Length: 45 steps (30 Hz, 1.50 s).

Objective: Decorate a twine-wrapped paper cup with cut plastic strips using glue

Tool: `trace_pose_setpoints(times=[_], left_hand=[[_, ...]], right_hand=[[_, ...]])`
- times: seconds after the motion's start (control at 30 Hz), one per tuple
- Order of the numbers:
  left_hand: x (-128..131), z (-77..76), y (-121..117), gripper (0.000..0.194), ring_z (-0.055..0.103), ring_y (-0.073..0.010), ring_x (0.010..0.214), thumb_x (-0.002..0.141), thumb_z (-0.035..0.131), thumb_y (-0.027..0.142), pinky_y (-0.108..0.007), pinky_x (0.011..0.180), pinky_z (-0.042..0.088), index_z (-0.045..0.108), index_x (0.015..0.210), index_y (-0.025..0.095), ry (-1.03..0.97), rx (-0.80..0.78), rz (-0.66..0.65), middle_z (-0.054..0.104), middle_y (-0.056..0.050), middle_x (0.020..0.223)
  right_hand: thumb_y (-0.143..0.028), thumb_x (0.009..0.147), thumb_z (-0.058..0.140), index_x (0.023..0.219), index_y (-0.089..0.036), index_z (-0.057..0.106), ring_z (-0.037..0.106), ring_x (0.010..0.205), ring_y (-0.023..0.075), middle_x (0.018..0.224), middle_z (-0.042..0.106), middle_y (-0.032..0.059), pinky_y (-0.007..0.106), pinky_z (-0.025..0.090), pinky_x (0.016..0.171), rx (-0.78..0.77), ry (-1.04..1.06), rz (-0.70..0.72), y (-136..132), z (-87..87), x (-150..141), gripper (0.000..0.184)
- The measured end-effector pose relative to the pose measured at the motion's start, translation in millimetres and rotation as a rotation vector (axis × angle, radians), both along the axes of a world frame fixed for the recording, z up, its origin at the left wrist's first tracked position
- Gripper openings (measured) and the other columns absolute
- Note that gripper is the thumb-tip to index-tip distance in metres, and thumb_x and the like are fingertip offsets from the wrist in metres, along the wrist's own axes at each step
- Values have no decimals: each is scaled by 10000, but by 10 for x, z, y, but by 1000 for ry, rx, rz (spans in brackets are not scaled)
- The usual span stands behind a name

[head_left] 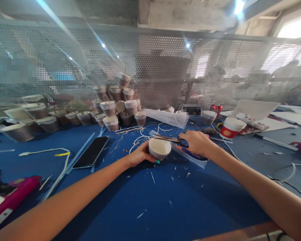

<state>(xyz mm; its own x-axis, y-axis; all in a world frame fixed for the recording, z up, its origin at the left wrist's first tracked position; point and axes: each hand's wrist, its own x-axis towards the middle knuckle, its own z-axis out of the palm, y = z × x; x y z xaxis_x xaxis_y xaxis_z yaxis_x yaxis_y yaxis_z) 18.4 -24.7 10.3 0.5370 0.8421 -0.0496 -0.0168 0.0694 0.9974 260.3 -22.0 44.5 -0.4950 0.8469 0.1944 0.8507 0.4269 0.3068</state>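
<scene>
My left hand grips a small cup from its left side, with the thumb on the near wall. The cup is pale inside, and its mouth tips toward me. In my right hand is a pair of scissors with dark blue handles. Their blades reach left across the cup's far rim; whether they touch it I cannot tell. Just behind and to the right of the cup lies a bundle of clear plastic strips on the blue table.
Stacked small cups stand at the back, with more to the left. A phone and a pink power strip lie left. To the right stand red-and-white paper cups. White scraps and cords are scattered about. A perforated metal screen rises behind.
</scene>
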Motion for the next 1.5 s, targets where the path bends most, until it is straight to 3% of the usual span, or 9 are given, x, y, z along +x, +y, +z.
trace_pose_setpoints(times=[0.3,0.57,0.67,0.9,1.13,1.5], left_hand=[[5,-4,20,693,483,-280,1079,398,701,21,-435,958,318,534,1054,170,-8,-7,-27,651,-19,913],[-5,-44,-15,828,423,-281,1162,469,727,82,-425,952,346,390,1213,215,51,144,-67,508,-71,1219],[17,-33,-43,841,428,-289,1155,447,762,102,-433,945,357,394,1197,200,79,203,-58,502,-98,1219],[-28,-80,60,597,568,-258,980,531,739,194,-433,916,381,512,1082,155,-267,-21,122,630,-89,1025],[-58,-59,109,504,600,-268,940,578,679,189,-424,896,396,555,1062,123,-396,-117,29,640,-121,1049],[-91,-90,125,450,620,-243,886,599,690,193,-411,848,443,565,1027,133,-396,-78,-5,675,-91,905]], right_hand=[[-547,816,301,898,-192,595,548,591,163,747,636,72,249,229,499,13,17,21,29,0,25,468],[-567,820,284,922,-173,581,580,664,200,786,641,94,259,286,531,9,23,-37,40,-26,-7,503],[-584,813,290,935,-174,582,587,698,219,803,643,108,271,318,564,-2,32,-48,31,-45,-33,518],[-590,826,263,828,-179,600,602,722,223,781,655,103,270,345,577,-32,279,-204,31,-82,-39,531],[-503,861,285,607,-179,574,607,703,205,699,654,94,258,353,613,-63,443,-170,10,-104,-107,503],[-491,846,348,655,-180,563,603,660,189,686,646,76,244,326,551,-125,532,-140,-138,-94,-226,424]])
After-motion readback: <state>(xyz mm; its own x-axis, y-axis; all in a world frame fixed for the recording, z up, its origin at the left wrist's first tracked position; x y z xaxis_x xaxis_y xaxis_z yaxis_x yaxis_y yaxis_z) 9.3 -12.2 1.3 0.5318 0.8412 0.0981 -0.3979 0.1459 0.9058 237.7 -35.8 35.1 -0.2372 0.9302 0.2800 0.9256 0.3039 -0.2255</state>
